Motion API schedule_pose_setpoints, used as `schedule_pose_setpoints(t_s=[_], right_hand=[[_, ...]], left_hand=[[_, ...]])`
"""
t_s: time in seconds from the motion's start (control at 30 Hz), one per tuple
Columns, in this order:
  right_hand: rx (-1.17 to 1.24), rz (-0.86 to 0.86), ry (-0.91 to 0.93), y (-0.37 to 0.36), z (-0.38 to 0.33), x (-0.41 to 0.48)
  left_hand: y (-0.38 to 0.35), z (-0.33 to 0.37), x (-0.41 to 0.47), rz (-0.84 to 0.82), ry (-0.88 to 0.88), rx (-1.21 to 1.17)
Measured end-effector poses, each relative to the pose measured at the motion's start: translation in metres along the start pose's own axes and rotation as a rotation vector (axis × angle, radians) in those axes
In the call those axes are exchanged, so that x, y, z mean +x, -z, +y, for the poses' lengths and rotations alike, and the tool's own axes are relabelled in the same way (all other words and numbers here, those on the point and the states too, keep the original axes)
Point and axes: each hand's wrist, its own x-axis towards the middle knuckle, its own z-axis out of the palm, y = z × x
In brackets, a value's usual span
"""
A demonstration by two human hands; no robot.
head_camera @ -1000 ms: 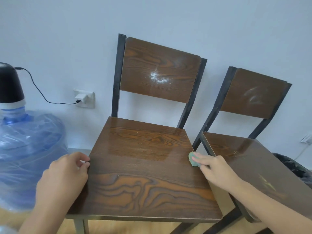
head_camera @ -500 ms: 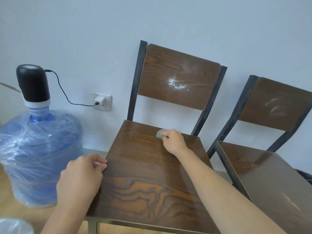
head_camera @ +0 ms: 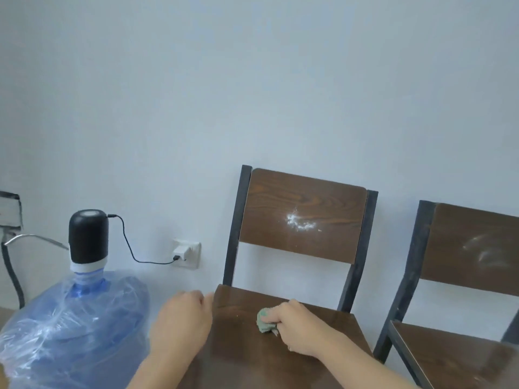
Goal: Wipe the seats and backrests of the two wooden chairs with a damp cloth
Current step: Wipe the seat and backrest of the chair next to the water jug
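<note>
Two dark wooden chairs with black metal frames stand against the wall. The left chair's seat (head_camera: 244, 357) lies under both hands; its backrest (head_camera: 280, 209) carries a white powdery smear (head_camera: 300, 223). My right hand (head_camera: 300, 329) grips a small green cloth (head_camera: 265, 322) pressed on the rear middle of that seat. My left hand (head_camera: 182, 321) rests on the seat's left edge, fingers curled over it. The right chair (head_camera: 471, 248) shows faint whitish streaks on its backrest; its seat (head_camera: 449, 357) is cut off at the frame's lower right.
A large blue water bottle wrapped in plastic (head_camera: 73, 332) with a black pump top (head_camera: 88, 234) stands left of the chair. Its cable runs to a wall socket (head_camera: 186, 252). A plain pale wall fills the upper view.
The view has tilted up, so the chairs sit lower in the frame. My right hand with the cloth moved from the seat's right edge across to its rear middle. My left hand stays at the left edge.
</note>
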Motion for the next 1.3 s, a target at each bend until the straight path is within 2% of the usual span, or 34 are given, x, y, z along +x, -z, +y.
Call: schedule_pose_setpoints(t_s=[0.03, 0.07, 0.13, 0.2, 0.27, 0.33, 0.43, 0.5, 0.57, 0.6, 0.67, 0.73, 0.8, 0.87, 0.9, 1.0, 1.03, 1.13, 1.17, 1.3], right_hand=[[-0.003, 0.014, 0.023, 0.015, 0.003, -0.004], [0.016, 0.103, 0.021, 0.034, 0.008, -0.005], [0.192, 0.408, 0.011, 0.079, 0.015, -0.006], [0.335, 0.751, 0.093, 0.126, 0.019, 0.001], [0.057, 0.939, 0.128, 0.154, 0.03, 0.015], [-0.27, 0.917, 0.092, 0.151, 0.043, 0.028], [-0.616, 0.613, 0.14, 0.104, 0.064, 0.012], [-0.748, 0.504, 0.229, 0.096, 0.084, -0.001], [-0.767, 0.587, 0.188, 0.114, 0.094, 0.003], [-0.739, 0.66, 0.107, 0.126, 0.092, 0.011], [-0.583, 0.776, -0.005, 0.14, 0.071, 0.032], [-0.515, 0.739, 0.059, 0.126, 0.046, 0.046], [-0.588, 0.615, 0.208, 0.098, 0.032, 0.044], [-0.678, 0.566, 0.306, 0.092, 0.039, 0.039], [-0.705, 0.585, 0.297, 0.1, 0.043, 0.042], [-0.666, 0.738, 0.09, 0.123, 0.033, 0.061], [-0.666, 0.727, 0.068, 0.122, 0.023, 0.065], [-0.84, 0.648, 0.242, 0.104, 0.008, 0.063], [-0.83, 0.654, 0.28, 0.107, 0.011, 0.062], [-0.609, 0.811, 0.118, 0.133, 0.012, 0.071]], left_hand=[[0.002, 0.015, 0.016, -0.033, -0.04, -0.03], [0.005, 0.031, 0.035, -0.069, -0.071, -0.077], [0.013, 0.06, 0.07, -0.094, -0.075, -0.162], [0.025, 0.085, 0.099, -0.032, -0.081, -0.216], [0.03, 0.105, 0.121, 0.008, -0.069, -0.311], [0.025, 0.117, 0.138, -0.014, -0.037, -0.399], [0.007, 0.127, 0.157, -0.047, -0.015, -0.52], [-0.005, 0.124, 0.167, -0.055, 0.015, -0.628], [-0.013, 0.119, 0.175, -0.063, 0.046, -0.717], [-0.015, 0.116, 0.178, -0.071, 0.053, -0.755], [-0.017, 0.11, 0.183, -0.095, 0.067, -0.798], [-0.018, 0.108, 0.185, -0.099, 0.07, -0.81], [-0.018, 0.106, 0.189, -0.102, 0.063, -0.814], [-0.02, 0.105, 0.192, -0.111, 0.059, -0.825], [-0.021, 0.104, 0.193, -0.113, 0.057, -0.828], [-0.021, 0.101, 0.195, -0.116, 0.058, -0.832], [-0.022, 0.1, 0.195, -0.119, 0.058, -0.834], [-0.021, 0.099, 0.194, -0.125, 0.055, -0.841], [-0.02, 0.099, 0.194, -0.128, 0.054, -0.845], [-0.021, 0.098, 0.193, -0.129, 0.042, -0.842]])
